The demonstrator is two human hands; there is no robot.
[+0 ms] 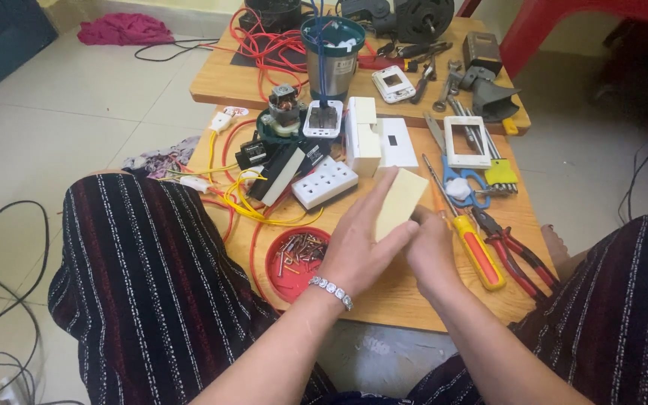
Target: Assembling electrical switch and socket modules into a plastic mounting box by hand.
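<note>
Both of my hands hold a cream plastic box (400,201) above the front of a low wooden table (384,304). My left hand (360,244), with a beaded bracelet on the wrist, wraps the box's left side. My right hand (433,251) grips it from the lower right. Just left of my left hand stands a red round lid (283,279) with several screws in it. A yellow and red screwdriver (476,251) lies just right of my right hand.
A white socket strip (325,182), white switch boxes (364,135), a white frame (466,141), blue scissors (463,184), red pliers (519,259), yellow and red wires (253,206), a small motor (285,105) and a steel jar (331,64) crowd the table. My striped knees flank it.
</note>
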